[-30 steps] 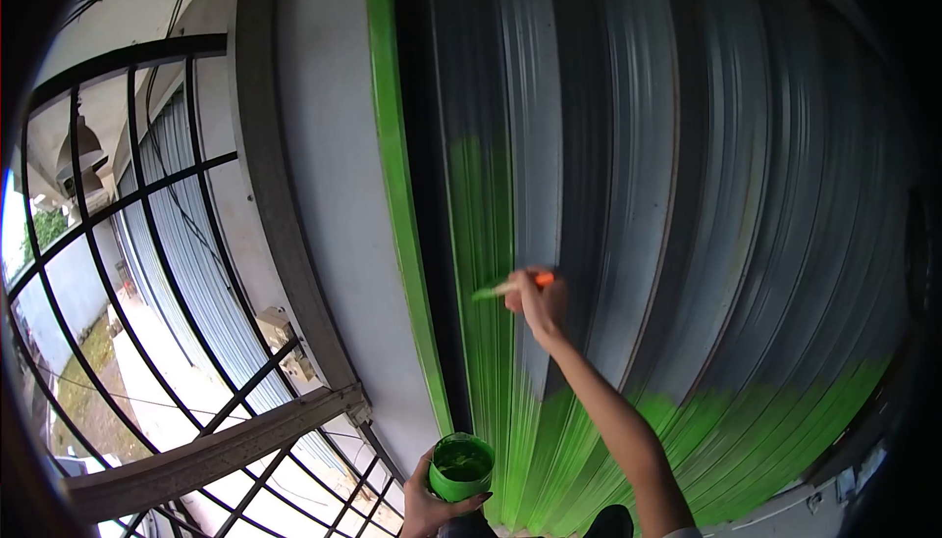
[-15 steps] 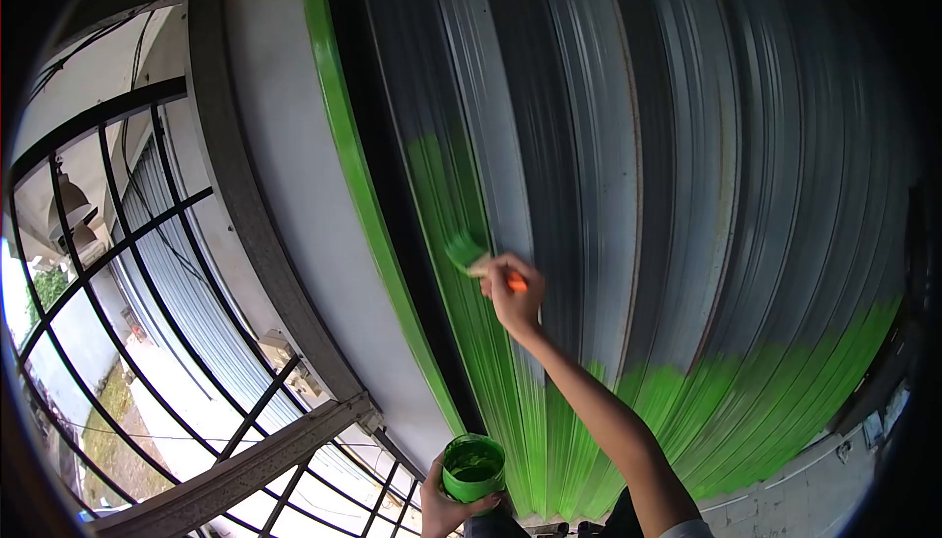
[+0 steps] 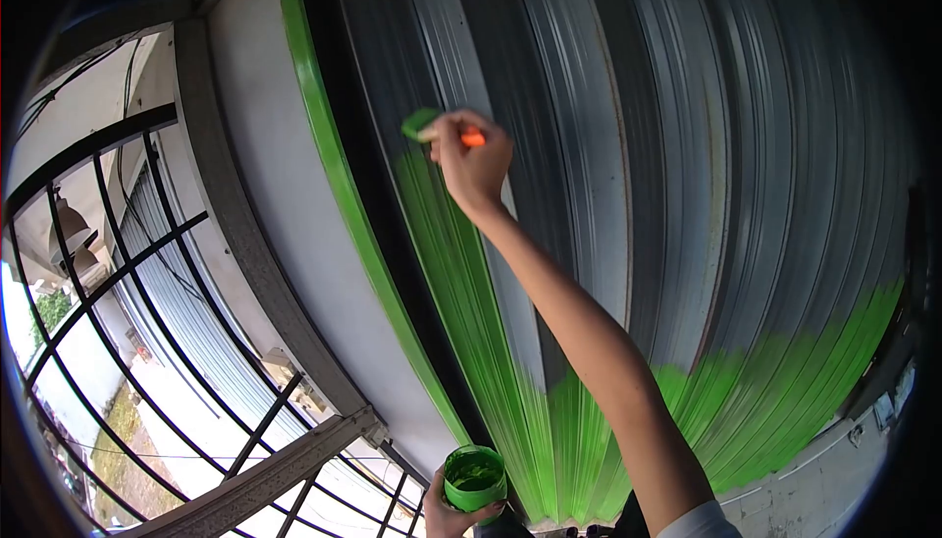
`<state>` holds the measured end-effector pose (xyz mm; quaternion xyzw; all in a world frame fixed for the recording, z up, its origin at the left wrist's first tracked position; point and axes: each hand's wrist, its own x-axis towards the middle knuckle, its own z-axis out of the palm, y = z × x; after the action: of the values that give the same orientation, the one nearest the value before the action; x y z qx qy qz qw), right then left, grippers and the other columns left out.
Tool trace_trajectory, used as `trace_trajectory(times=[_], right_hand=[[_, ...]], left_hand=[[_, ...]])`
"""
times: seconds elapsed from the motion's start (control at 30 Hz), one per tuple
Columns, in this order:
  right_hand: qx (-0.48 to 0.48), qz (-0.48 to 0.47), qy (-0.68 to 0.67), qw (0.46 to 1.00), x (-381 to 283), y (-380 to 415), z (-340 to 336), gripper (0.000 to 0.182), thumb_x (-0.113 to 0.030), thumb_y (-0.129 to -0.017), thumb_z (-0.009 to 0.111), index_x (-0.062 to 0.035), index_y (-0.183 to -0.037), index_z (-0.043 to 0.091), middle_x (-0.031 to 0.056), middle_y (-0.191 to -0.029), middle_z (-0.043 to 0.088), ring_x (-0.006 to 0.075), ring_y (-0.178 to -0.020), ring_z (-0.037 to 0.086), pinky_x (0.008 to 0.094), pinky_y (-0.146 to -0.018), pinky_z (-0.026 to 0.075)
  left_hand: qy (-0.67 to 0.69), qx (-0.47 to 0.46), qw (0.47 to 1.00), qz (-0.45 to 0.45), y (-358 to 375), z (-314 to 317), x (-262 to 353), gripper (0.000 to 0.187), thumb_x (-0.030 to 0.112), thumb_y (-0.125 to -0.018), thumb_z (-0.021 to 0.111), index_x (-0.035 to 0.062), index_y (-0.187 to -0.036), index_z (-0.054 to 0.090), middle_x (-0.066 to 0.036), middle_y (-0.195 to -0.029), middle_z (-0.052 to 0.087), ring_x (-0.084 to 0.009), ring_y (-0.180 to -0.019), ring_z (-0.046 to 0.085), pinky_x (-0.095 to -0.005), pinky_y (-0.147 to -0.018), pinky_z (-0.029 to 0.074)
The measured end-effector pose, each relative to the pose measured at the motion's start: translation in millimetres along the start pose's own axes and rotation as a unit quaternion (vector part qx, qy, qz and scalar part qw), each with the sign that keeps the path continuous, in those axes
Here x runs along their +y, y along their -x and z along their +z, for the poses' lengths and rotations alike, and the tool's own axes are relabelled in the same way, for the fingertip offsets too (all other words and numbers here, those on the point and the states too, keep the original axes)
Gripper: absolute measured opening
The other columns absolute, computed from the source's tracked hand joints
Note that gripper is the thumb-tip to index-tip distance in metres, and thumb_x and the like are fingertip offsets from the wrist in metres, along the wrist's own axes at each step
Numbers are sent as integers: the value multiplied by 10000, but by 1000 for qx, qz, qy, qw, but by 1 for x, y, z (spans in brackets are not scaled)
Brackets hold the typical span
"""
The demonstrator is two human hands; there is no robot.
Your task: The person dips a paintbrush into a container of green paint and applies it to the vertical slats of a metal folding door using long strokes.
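Observation:
My right hand point(image 3: 474, 155) is closed around the orange handle of a paintbrush point(image 3: 422, 125). Its green-coated bristles are at the grey corrugated metal shutter point(image 3: 579, 145), just above the top of a freshly green strip point(image 3: 442, 234). Down at the bottom, my left hand point(image 3: 449, 515) is wrapped around a paint container point(image 3: 475, 474) with green paint inside and smeared on its wall. The lower part of the shutter is green with an uneven upper edge; higher up it is bare grey.
A green frame edge point(image 3: 339, 160) and a white wall panel point(image 3: 260, 96) run along the shutter's left side. Further left is a black metal grille point(image 3: 88, 293) with a yard behind it. A pale tiled ledge point(image 3: 795, 499) lies at lower right.
My right hand and the brush have moved up the shutter to the top of the green strip. My left hand still holds the container in nearly the same place.

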<state>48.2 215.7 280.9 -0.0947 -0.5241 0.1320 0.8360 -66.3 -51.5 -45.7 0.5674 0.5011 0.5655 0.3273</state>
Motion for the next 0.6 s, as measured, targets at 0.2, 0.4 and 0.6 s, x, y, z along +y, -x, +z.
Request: trace_trajectory(times=[0.2, 0.4, 0.6], right_hand=[[-34, -156, 133, 978, 34, 36, -19, 136, -51, -828, 582, -65, -699, 625, 50, -604, 661, 143, -523, 639, 260, -472, 459], [-110, 4, 207, 972, 57, 162, -99, 136, -103, -812, 611, -72, -680, 613, 56, -555, 626, 193, -507, 633, 290, -464, 464], [-147, 153, 234, 949, 46, 156, -98, 253, -201, -815, 624, -54, -610, 606, 90, -516, 596, 229, -478, 612, 342, -471, 472]], left_hand=[[-16, 3, 1000, 13, -1, 1, 1, 809, 244, -515, 930, -42, -1158, 530, -141, -1050, 659, -213, -995, 650, -359, -912, 515], [-11, -6, 1000, 4, 4, 4, -4, 809, 245, -517, 926, -38, -1167, 536, -140, -1056, 662, -215, -991, 652, -359, -910, 516], [-26, 2, 1000, -1, 7, -4, -6, 816, 243, -512, 927, -46, -1167, 536, -143, -1050, 664, -217, -985, 655, -360, -904, 518]])
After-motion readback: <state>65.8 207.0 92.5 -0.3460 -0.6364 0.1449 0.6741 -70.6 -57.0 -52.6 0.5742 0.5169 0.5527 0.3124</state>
